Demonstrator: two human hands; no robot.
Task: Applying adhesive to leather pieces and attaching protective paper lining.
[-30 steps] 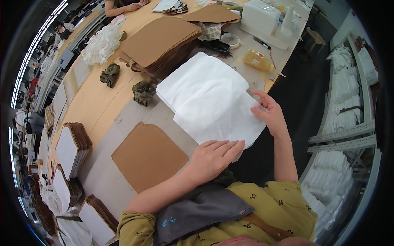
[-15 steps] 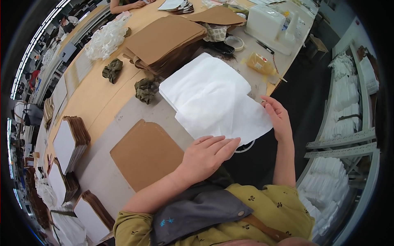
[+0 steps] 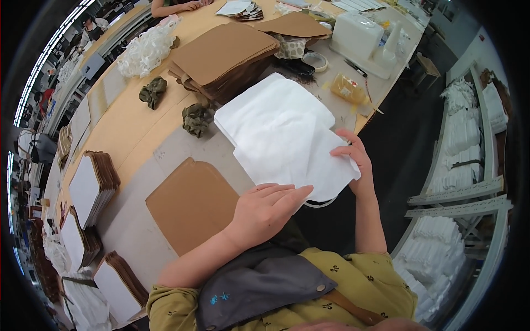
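Observation:
Loose white sheets (image 3: 276,149) overlap at the table's front edge. My right hand (image 3: 350,160) grips their right edge with bent fingers. My left hand (image 3: 268,212) lies along the lower edge, its fingers stretched out flat on the top sheet. A thin white loop (image 3: 323,204) shows just below that edge. Left of the sheets, a single brown paper panel (image 3: 190,207) lies on the grey table covering (image 3: 127,226). Two crumpled olive cloth pieces (image 3: 196,118) sit beyond it.
Brown paper stacks (image 3: 221,52), white strips (image 3: 144,49), a yellow glue bottle (image 3: 348,88), tape (image 3: 314,62) and a white plastic container (image 3: 356,38) are on the table. Board stacks (image 3: 88,190) stand left. A shelving rack (image 3: 464,197) is right. Another person's arm (image 3: 176,8) shows at the back.
The sheet's right part has shifted slightly down and left with my right hand, whose fingers now reach further over it. My left hand has moved a little left.

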